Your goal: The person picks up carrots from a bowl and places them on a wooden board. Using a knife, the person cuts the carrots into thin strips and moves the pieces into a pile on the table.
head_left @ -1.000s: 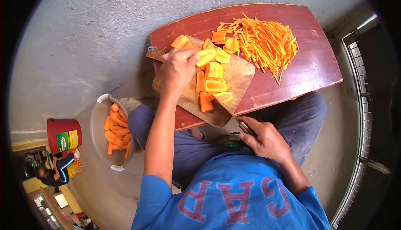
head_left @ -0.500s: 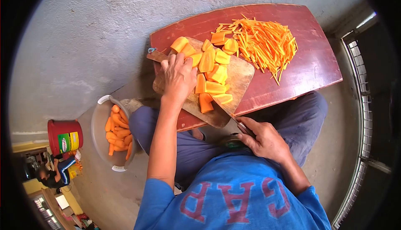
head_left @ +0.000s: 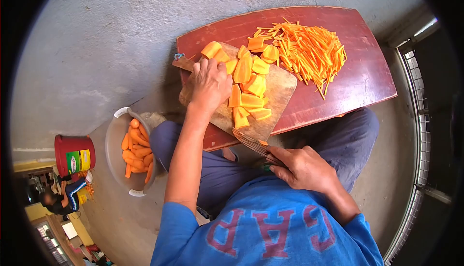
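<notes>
My right hand [head_left: 309,169] grips a knife [head_left: 251,143] in front of the cutting board's near edge. Its blade is smeared by motion, and a small orange bit shows beside it. On the wooden cutting board [head_left: 278,94], thick carrot slices [head_left: 242,70] lie in a loose row. My left hand [head_left: 211,85] rests at the board's left side with curled fingers against the slices. What those fingertips hold, if anything, is hidden. A heap of carrot sticks [head_left: 314,51] lies behind the board on the red table [head_left: 365,68].
Left of my knee stands a basin [head_left: 113,155] holding several whole peeled carrots [head_left: 137,152]. Farther left are a red bucket [head_left: 63,152] and a seated person [head_left: 60,198]. A wall [head_left: 111,48] runs behind the table, and a metal grille [head_left: 421,121] stands to the right.
The knife has swung away from the slices toward me, its blade now off to the board's near edge. The nearest carrot piece looks split. My left hand has barely shifted.
</notes>
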The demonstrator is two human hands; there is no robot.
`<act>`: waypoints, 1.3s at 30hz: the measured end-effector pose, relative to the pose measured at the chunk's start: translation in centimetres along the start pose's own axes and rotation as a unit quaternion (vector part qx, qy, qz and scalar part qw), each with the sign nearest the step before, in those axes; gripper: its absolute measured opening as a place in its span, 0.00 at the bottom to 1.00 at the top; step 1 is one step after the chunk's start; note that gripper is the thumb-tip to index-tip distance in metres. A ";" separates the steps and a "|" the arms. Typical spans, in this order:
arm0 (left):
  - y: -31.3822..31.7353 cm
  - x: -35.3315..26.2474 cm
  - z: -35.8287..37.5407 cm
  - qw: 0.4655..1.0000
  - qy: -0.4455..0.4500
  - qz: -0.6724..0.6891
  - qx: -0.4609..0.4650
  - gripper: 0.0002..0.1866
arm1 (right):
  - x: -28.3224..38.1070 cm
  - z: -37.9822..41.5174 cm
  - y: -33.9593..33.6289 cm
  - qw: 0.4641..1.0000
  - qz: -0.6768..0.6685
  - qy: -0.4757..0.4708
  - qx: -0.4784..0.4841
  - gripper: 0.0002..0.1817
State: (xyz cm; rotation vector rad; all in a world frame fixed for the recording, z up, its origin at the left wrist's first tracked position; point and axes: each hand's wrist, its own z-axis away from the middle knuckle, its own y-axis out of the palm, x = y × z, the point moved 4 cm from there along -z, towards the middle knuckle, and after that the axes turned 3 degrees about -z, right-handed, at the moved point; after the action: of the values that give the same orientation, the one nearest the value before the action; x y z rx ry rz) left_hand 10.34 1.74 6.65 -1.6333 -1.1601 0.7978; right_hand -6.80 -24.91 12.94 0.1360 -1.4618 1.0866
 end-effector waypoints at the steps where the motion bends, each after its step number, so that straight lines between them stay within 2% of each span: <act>1: 0.1 0.0 0.0 1.000 0.008 -0.011 0.003 0.16 | 0.0 -0.1 -0.1 1.000 0.017 0.005 0.004 0.29; 6: -0.2 0.8 0.1 1.000 0.031 -0.005 0.001 0.14 | 0.1 -0.2 -0.5 1.000 0.022 -0.006 0.009 0.29; 15: -1.0 2.7 1.1 0.978 -0.065 0.198 -0.009 0.11 | -0.2 0.0 -0.2 1.000 0.018 -0.002 0.005 0.30; 18: -1.1 2.5 1.2 0.985 -0.066 0.158 -0.002 0.15 | -0.1 0.0 -0.3 1.000 0.020 -0.001 0.006 0.30; 21: -1.1 1.8 1.0 0.992 -0.021 0.122 -0.013 0.16 | 0.0 0.0 -0.4 1.000 0.024 0.002 0.008 0.30; 24: -1.2 1.3 0.8 0.989 -0.025 0.143 0.038 0.19 | 0.1 0.0 -0.3 1.000 0.026 0.003 0.009 0.30; 27: -1.3 1.1 1.0 0.989 -0.031 0.142 -0.019 0.23 | 0.0 0.1 -0.1 1.000 0.018 0.005 0.007 0.30; 30: -3.0 0.2 2.8 0.984 -0.057 0.168 -0.025 0.23 | 0.0 0.6 -0.2 1.000 0.013 0.013 0.007 0.30; 33: -3.1 -0.7 5.6 0.930 -0.123 0.343 0.055 0.24 | 0.0 1.0 -0.9 1.000 0.006 0.013 0.003 0.30; 37: -2.6 -2.3 7.3 0.913 -0.120 0.385 0.065 0.27 | -0.6 1.9 -2.4 0.999 -0.009 -0.024 -0.027 0.29; 39: -2.1 -2.4 7.2 0.912 -0.127 0.384 0.069 0.30 | -1.2 2.3 -3.2 0.999 0.014 -0.010 -0.034 0.28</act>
State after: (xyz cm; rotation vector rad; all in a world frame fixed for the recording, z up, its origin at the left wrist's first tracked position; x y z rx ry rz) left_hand 2.48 1.98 6.16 -1.9101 -0.5698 1.5891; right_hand -6.11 -28.80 14.06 0.0783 -1.5202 1.0582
